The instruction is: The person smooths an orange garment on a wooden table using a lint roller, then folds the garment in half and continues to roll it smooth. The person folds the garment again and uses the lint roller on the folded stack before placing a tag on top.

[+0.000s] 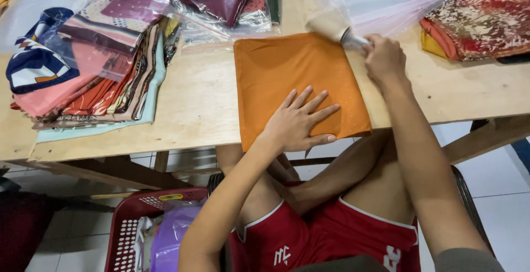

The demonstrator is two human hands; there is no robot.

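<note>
Left hand (301,120) lies flat, fingers spread, on the folded square of orange cloth (287,73) at the near edge of the pale wooden table (199,106); right hand (383,57), fingers clenched round a lint roller (334,29), has it at the cloth's far corner, rolling apparently unfinished, clear plastic bag (381,1) waiting beyond

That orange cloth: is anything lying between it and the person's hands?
Nothing visible. The left hand lies flat on the orange cloth. The right hand grips a roller at the cloth's far right corner, under a clear plastic bag.
</note>
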